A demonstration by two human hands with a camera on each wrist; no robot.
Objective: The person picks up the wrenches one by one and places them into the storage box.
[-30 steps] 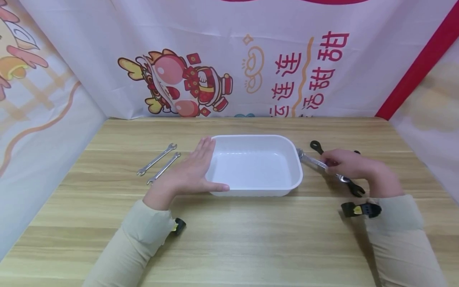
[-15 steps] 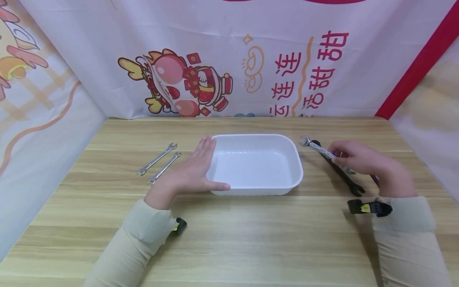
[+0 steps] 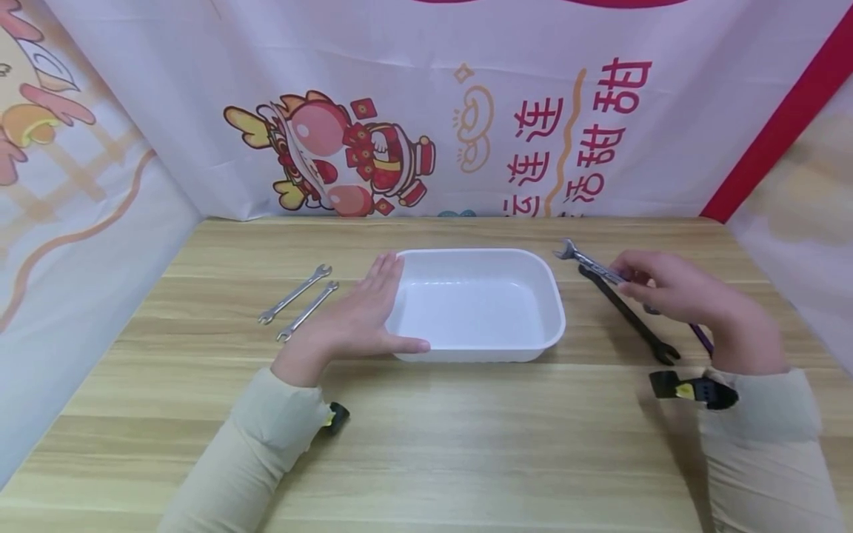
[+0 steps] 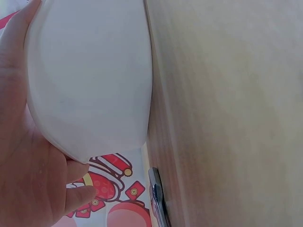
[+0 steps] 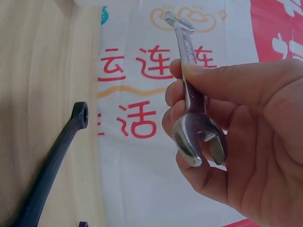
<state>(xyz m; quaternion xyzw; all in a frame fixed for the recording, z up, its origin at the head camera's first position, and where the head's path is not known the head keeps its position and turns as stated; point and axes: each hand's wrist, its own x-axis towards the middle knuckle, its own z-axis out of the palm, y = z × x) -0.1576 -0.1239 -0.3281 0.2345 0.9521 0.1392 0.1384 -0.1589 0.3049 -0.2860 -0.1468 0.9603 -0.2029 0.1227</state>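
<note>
My left hand [image 3: 346, 322] rests along the left end of a white plastic tray [image 3: 480, 354], its fingers straight along the rim and its thumb stretched to the front corner. The tray's outer wall [image 4: 90, 75] fills much of the left wrist view. To the right of the tray, my right hand [image 3: 686, 292] pinches a silver open-end wrench [image 3: 593, 266] by its shank between thumb and fingers. In the right wrist view that wrench [image 5: 188, 85] is raised, one open jaw toward the camera. Below it on the table lies a black wrench [image 3: 626, 314].
Two smaller silver wrenches [image 3: 295, 295] lie side by side left of the tray, close to my left forearm. A thin purple tool [image 3: 701, 339] shows partly beneath my right wrist. Behind the wooden table [image 3: 480, 444] hangs a printed cloth [image 3: 466, 133].
My right hand has lifted the silver wrench off the pile and moved it away toward the back and slightly right, uncovering more of the black wrench. The left hand stays on the tray.
</note>
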